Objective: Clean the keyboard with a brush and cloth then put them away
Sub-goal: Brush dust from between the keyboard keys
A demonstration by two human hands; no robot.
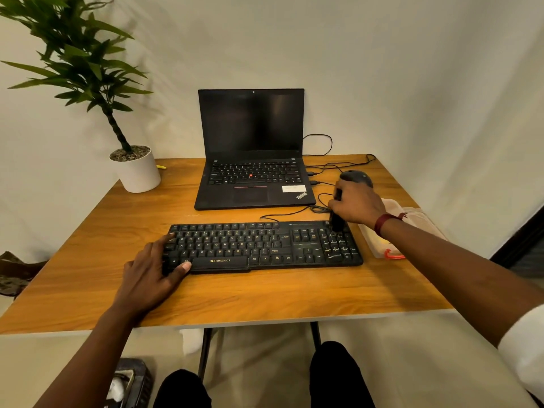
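Hands apart: left hand (pixel 150 272) presses keyboard (pixel 265 245), right hand (pixel 356 206) grips brush (pixel 338 223) on keys.

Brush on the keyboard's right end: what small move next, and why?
Probably sweep the brush toward the near edge across the number keys. The right hand holds it upright at the far right corner of the keyboard, and the left hand rests on the left end.

Black plastic keyboard (pixel 265 245) sits near the front edge of the wooden table (pixel 88 260), open black laptop (pixel 253 172) behind it, white-potted plant (pixel 137 169) at the back-left corner, clear plastic container (pixel 419 217) along the right edge.
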